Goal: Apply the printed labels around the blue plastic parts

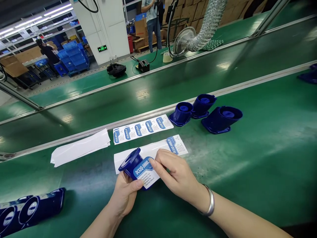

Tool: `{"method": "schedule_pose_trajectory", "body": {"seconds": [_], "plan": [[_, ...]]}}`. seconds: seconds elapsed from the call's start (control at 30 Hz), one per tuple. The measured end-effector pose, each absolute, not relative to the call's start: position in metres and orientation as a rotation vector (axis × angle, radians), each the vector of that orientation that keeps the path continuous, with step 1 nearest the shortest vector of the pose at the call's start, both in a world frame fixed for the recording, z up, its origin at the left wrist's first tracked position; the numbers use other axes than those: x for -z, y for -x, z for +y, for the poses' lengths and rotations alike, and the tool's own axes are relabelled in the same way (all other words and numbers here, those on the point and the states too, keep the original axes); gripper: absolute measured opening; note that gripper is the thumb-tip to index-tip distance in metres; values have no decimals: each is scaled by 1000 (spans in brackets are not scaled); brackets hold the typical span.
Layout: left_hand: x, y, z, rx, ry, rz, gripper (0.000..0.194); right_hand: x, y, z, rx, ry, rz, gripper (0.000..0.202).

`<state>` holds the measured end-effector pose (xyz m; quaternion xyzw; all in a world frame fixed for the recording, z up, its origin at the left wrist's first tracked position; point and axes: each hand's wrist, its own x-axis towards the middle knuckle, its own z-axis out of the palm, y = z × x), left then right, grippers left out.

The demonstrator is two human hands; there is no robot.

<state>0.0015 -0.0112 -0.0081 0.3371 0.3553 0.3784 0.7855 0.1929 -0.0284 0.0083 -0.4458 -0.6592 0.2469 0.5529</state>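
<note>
Grips the housing at lower centre with fingers of the left hand and pinches the label by its edge with fingers of the right hand.

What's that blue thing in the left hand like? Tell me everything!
The blue part looks like shiny plastic, with a flared rim around an opening at its upper end. It's tilted over the green table. The left hand grips it, thumb on its blue-and-white label, marked "DC52Q-5000L". The right hand touches the label's upper corner.
</note>
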Motion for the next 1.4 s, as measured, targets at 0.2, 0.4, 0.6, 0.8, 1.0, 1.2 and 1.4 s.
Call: {"method": "schedule_pose_trajectory", "body": {"seconds": [0.2, 0.4, 0.6, 0.8, 1.0, 1.2, 1.4], "plan": [[9, 5, -12, -780, -688, 732, 82, -6, -184, -27, -612, 985, -1581, 36], [9, 7, -11, -766, -701, 710, 82, 4, -175, -30, -852, 1002, -1393, 34], [8, 7, -5, -766, -719, 706, 82, 20, -162, -31, -1252, 1017, -1065, 32], [9, 13, 0, -753, -697, 624, 66, 28, -162, -23, -1350, 976, -902, 44], [4, 8, -2, -626, -538, 513, 44, 16, -182, -20, -1145, 990, -991, 40], [3, -3, -8, -516, -475, 480, 51, 10, -185, -25, -1370, 878, -1188, 51], [3, -6, -10, -509, -511, 529, 48, 16, -184, -25, -1390, 856, -1147, 48]]}}
